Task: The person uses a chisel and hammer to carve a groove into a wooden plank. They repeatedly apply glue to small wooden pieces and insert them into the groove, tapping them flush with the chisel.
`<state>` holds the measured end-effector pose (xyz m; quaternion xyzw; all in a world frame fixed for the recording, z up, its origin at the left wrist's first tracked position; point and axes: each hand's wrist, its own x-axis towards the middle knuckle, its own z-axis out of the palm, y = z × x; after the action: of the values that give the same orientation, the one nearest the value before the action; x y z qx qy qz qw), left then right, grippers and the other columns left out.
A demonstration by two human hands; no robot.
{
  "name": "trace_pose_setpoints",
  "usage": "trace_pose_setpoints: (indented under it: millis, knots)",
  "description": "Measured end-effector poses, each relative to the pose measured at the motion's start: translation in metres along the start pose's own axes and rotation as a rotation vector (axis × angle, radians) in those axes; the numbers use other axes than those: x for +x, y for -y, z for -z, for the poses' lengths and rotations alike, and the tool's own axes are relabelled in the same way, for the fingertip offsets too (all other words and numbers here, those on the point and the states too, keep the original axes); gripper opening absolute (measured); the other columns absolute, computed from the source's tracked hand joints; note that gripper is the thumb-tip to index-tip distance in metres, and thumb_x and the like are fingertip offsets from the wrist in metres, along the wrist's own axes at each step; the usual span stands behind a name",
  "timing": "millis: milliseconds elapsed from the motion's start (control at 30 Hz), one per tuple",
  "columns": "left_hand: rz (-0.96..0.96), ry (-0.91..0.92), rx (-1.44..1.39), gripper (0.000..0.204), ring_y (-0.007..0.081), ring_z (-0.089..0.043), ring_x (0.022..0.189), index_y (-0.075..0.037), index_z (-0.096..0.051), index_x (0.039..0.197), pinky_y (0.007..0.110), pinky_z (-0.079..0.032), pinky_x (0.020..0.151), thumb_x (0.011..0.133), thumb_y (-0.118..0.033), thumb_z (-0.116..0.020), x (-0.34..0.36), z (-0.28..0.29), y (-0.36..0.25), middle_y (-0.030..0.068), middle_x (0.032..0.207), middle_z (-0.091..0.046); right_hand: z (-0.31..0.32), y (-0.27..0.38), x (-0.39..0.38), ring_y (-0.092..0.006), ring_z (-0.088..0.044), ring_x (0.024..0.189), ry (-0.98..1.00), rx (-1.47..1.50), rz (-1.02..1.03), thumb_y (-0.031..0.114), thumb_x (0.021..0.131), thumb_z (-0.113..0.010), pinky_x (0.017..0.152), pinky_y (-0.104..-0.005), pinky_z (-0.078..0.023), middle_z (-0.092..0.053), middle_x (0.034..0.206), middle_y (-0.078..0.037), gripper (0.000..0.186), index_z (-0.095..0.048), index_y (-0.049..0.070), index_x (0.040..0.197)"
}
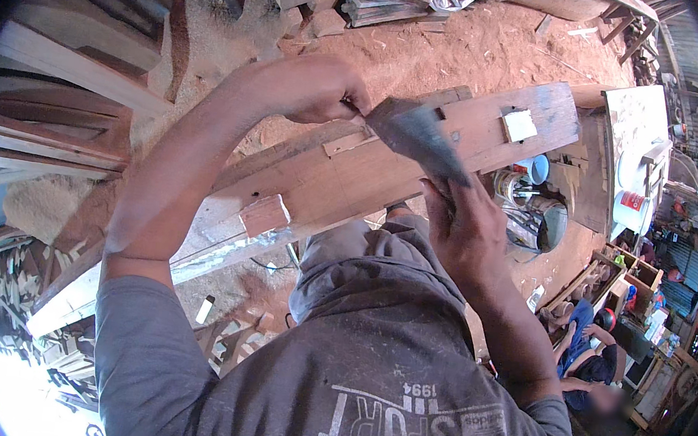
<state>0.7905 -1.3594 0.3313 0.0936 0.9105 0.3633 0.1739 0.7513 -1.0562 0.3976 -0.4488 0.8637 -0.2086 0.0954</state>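
My right hand [466, 223] is closed round the narrow end of a dark, flat, wedge-shaped tool [413, 135] that looks like a broad blade; its exact kind is not clear. The wide end points up and left, over a long wooden bench plank [371, 173]. My left hand [332, 93] is closed at the far side of the plank, its fingertips at the tool's wide end. What those fingers pinch is hidden. Just below them, a thin strip of wood [348, 144] lies on the plank. A small wood block [264, 216] sits nearer my left arm.
A pale block [519, 125] stands on the plank's right part. Right of the bench are buckets [551, 225] and a white-topped table [638, 121]. Timber boards [59, 145] lean at left; offcuts [380, 4] lie on the sawdust-covered ground beyond. Another person [594, 354] sits at lower right.
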Motion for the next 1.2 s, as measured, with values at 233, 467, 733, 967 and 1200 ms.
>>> trace_pose_setpoints:
  millis: [233,467,733,967,1200]
  knots:
    - [-0.022,-0.005,-0.001,0.022,0.0333,-0.074,0.089,-0.01,-0.078,0.113,0.044,-0.057,0.082,0.092,-0.013,-0.072,0.002,-0.003,0.007,0.0157,0.099,-0.077,0.002,-0.01,0.002,-0.0412,-0.072,0.089,0.051,-0.058,-0.065,0.032,0.102,-0.065,0.074,-0.0516,-0.056,-0.071,0.099,-0.019,0.044,-0.057,0.011,0.14]
    - [-0.006,0.064,0.043,0.022,0.0326,-0.073,0.089,-0.011,-0.078,0.113,0.045,-0.057,0.082,0.092,-0.015,-0.072,0.004,-0.004,0.001,0.0155,0.101,-0.076,-0.001,-0.013,-0.003,-0.0395,-0.071,0.077,0.109,-0.189,-0.046,0.033,0.103,-0.064,0.072,-0.0509,-0.057,-0.072,0.096,-0.014,0.052,-0.052,0.016,0.15]
    - [-0.003,0.023,0.067,0.019,0.0377,-0.072,0.089,-0.011,-0.078,0.108,0.047,-0.056,0.08,0.092,-0.02,-0.072,0.0,0.007,-0.008,0.0174,0.097,-0.075,0.005,0.001,0.0,-0.0409,-0.072,0.078,0.158,-0.12,-0.093,0.036,0.104,-0.062,0.07,-0.0506,-0.058,-0.072,0.098,-0.017,0.051,-0.052,0.016,0.15]
    - [-0.001,0.042,0.121,0.019,0.0385,-0.072,0.088,-0.007,-0.077,0.104,0.048,-0.056,0.079,0.091,-0.019,-0.072,0.001,0.006,-0.008,0.0195,0.094,-0.075,0.006,0.0,-0.002,-0.0396,-0.072,0.081,0.139,-0.162,-0.06,0.035,0.104,-0.061,0.07,-0.0499,-0.057,-0.072,0.098,-0.017,0.047,-0.053,0.017,0.147]
    - [0.036,0.067,0.117,0.018,0.0382,-0.072,0.09,-0.006,-0.077,0.105,0.048,-0.056,0.081,0.092,-0.017,-0.07,0.002,0.01,-0.014,0.0195,0.094,-0.075,0.005,-0.003,0.001,-0.0387,-0.073,0.082,0.171,-0.131,-0.052,0.032,0.104,-0.062,0.074,-0.0512,-0.056,-0.072,0.097,-0.017,0.048,-0.051,0.018,0.149]
